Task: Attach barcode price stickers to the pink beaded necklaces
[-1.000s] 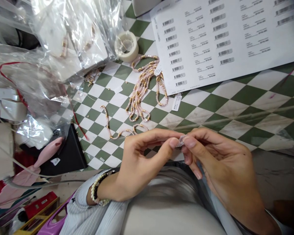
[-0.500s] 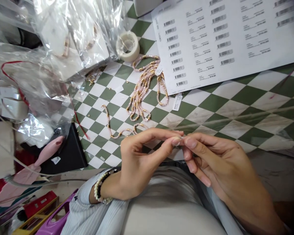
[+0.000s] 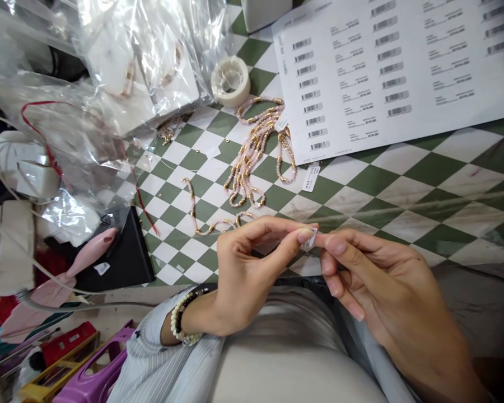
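My left hand (image 3: 252, 268) is closed in a pinch, with a small white label (image 3: 308, 239) between thumb and index finger. Against the label's right edge rests the index fingertip of my right hand (image 3: 373, 274). The right thumb presses on that index finger, and the other fingers are curled; anything between them is hidden. Just beyond my left hand, a strand of pink and gold beads (image 3: 193, 215) lies on the table, partly covered by the hand. Farther off is a bundle of beaded necklaces (image 3: 252, 154) with a white price tag (image 3: 311, 178) beside it.
A sheet of barcode labels (image 3: 344, 129) covers the back right of the checkered table (image 3: 361, 190). A tape roll (image 3: 243, 87) stands near the clear plastic bags (image 3: 109, 73). Loose beads lie by the bags. At left are a black flat item (image 3: 130, 263) and a pink-handled object (image 3: 92, 252).
The white label shows more clearly now between my left fingers. My right thumb has drawn slightly rightward from it. The whole view has shifted a little.
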The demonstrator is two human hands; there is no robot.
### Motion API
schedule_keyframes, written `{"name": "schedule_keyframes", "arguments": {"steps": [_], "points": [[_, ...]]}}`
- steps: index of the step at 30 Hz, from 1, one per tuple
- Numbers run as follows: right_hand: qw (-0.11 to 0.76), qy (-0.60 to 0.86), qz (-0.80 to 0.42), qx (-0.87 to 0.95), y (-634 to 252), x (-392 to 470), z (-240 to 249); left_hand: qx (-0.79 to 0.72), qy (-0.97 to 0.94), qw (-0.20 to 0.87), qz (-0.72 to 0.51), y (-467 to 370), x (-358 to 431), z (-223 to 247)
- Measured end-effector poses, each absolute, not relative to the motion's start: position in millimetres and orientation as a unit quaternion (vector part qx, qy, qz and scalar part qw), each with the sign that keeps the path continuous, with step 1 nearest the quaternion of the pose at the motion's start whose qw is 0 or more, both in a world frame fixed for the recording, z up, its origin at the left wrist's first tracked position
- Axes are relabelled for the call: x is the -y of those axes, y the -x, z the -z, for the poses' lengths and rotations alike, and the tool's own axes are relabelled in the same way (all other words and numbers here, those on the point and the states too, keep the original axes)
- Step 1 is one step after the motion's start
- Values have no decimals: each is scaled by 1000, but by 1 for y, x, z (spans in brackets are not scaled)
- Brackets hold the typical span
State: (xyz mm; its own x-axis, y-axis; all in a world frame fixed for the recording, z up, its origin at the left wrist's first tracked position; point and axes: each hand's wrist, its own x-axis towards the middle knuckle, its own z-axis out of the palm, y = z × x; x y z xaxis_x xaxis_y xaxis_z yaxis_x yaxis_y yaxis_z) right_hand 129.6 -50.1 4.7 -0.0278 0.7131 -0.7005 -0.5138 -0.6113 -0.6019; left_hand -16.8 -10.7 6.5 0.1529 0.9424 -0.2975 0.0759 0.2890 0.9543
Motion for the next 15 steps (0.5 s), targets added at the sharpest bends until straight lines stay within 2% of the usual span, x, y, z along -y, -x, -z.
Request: {"name": "schedule_keyframes", "arguments": {"steps": [7,15], "points": [[414,571,-701,103,-135,52,-6,-569,-489,505,-427,29,-1,-13],[445,650,-560,257,-136,37,-17,-576,-508,546,-335,31,-7,-17]]}}
